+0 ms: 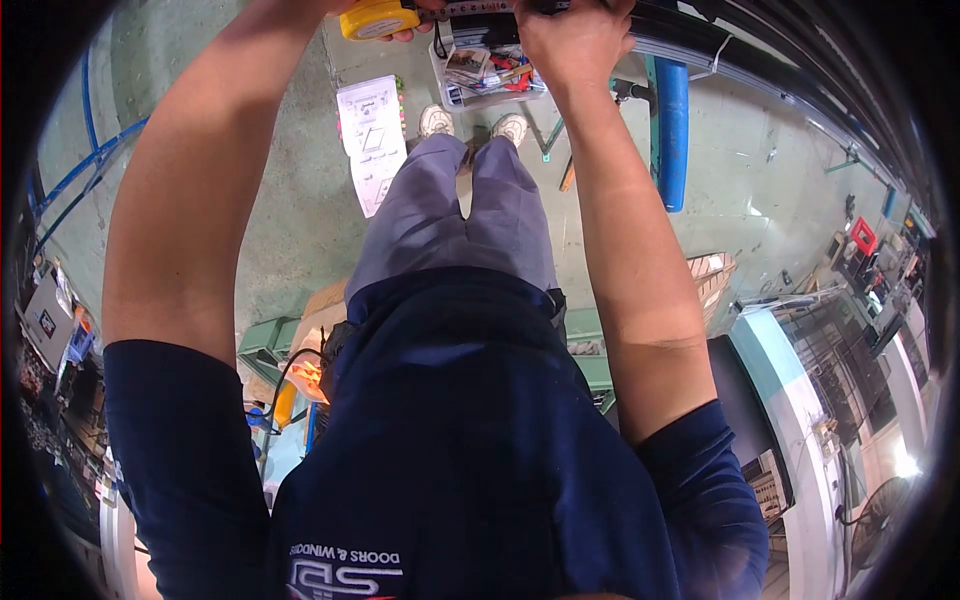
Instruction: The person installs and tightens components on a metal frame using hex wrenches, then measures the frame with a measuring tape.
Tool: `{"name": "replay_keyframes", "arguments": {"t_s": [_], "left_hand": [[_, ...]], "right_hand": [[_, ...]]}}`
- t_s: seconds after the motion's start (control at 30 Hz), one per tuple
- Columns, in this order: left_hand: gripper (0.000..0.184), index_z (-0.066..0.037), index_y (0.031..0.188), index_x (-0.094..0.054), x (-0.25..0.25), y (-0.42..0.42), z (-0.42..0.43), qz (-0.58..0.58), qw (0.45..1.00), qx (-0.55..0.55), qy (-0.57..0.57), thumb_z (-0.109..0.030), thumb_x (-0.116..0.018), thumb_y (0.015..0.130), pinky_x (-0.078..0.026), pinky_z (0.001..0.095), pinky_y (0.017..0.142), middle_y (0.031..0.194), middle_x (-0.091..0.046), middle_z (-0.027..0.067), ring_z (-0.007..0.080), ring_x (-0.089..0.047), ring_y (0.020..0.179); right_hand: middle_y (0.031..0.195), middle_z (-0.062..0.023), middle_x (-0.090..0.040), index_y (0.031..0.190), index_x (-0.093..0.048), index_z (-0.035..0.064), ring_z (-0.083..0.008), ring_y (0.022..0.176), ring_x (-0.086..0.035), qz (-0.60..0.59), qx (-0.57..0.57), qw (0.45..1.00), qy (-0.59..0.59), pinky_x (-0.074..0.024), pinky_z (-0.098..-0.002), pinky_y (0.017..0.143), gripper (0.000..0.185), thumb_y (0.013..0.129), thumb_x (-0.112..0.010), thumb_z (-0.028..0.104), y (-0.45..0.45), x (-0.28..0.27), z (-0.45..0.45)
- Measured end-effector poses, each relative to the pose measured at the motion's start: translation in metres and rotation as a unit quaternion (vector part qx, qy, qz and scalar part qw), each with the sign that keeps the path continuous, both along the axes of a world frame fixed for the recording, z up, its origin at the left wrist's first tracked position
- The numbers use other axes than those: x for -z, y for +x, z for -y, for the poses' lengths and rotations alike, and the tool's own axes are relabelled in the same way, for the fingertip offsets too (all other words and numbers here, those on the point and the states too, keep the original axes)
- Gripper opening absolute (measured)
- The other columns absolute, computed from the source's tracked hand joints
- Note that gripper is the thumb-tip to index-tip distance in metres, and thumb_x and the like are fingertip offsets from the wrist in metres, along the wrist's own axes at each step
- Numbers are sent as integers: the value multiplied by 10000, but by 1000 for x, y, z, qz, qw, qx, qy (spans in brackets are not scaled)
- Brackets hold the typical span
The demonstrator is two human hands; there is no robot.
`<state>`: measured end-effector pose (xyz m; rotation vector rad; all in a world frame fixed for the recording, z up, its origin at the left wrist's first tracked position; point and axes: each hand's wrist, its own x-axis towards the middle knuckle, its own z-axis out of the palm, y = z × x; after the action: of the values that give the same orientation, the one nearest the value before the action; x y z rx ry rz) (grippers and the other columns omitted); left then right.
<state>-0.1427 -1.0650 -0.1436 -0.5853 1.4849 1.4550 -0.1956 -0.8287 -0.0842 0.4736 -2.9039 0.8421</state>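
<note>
My left hand (405,34), mostly cut off by the top edge, is closed around a yellow tape measure (378,19). Its marked blade (480,8) runs rightward to my right hand (572,42). That hand is closed against the dark profiles at the top; what its fingers grip is hidden. Just below the blade, a clear plastic box (490,100) holds pens, tools and small items. Left of the box, printed sheets with drawings (372,140) lie low down.
Long dark profiles (760,70) stretch to the upper right. A blue cylinder (673,135) stands beside a green support. My shoes (509,127) are on the green floor (300,230). Behind me are a green frame (262,345), a white-edged panel and a fan (882,508).
</note>
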Motion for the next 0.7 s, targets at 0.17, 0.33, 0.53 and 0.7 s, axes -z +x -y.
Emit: {"name": "replay_keyframes", "arguments": {"t_s": [0.17,0.33,0.53,0.7], "left_hand": [[323,-39,1092,-680,6,6,-2,-7,1000,-1,1,-206,-792,840,-561,416,832,955,-737,114,234,-698,883],[324,-37,1097,-678,14,9,-2,-13,1000,-1,2,-206,-788,844,-561,431,842,956,-737,116,239,-698,885],[326,-36,1104,-675,25,8,1,-23,1000,-2,2,-206,-784,849,-560,449,854,958,-738,119,245,-699,888],[327,-34,1110,-672,20,1,13,-47,999,3,-9,-206,-780,853,-559,464,863,960,-738,121,250,-699,891]], "right_hand": [[1076,-188,-590,879,-663,124,-404,1101,-537,-22,-9,1000,1,-454,-549,882,279,690,-821,256,0,3,0],[1078,-188,-586,883,-663,127,-401,1093,-539,-1,-1,1000,7,-454,-543,875,278,689,-817,251,-1,1,0],[1092,-191,-582,891,-668,126,-403,1106,-532,-10,2,1000,9,-446,-549,884,273,697,-806,259,0,2,0],[1137,-192,-586,902,-673,124,-401,1130,-522,-6,-5,1000,21,-444,-555,884,274,706,-802,263,2,0,1]]}}
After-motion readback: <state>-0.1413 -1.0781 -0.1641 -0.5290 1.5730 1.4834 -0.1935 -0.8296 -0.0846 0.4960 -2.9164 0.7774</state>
